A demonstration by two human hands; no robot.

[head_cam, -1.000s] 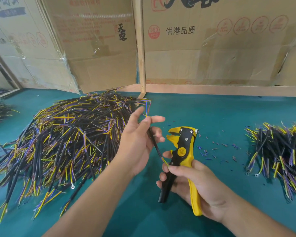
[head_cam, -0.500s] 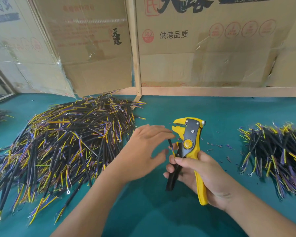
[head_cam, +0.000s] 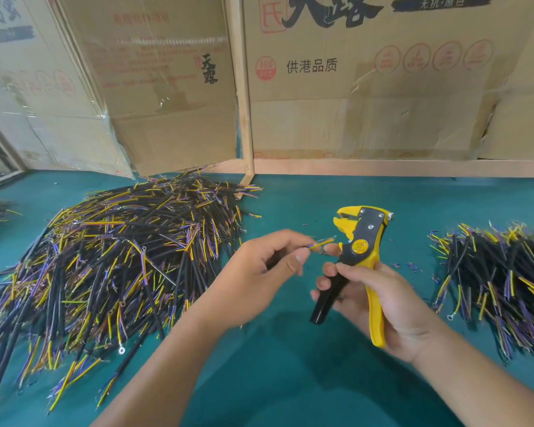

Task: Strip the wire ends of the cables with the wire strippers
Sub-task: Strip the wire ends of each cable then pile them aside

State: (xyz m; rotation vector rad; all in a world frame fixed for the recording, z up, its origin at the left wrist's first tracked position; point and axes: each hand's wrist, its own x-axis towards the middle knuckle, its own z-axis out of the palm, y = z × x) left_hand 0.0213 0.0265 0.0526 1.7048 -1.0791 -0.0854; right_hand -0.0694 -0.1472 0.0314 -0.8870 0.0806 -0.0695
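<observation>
Yellow wire tip (head_cam: 321, 242) pinched by left hand (head_cam: 269, 266) should enter straight into strippers (head_cam: 359, 241); right hand (head_cam: 379, 297) grips handles.

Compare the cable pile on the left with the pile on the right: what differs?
The left pile is far larger, spreading across the teal table up to the wooden frame; the right pile is smaller and runs off the frame edge. The left pile lies fanned and loosely scattered; the right pile looks tighter, more bundled. The left pile sits beside the left hand; the right pile beside the right hand gripping the wire strippers. Both hold black cables with yellow and purple ends.
</observation>
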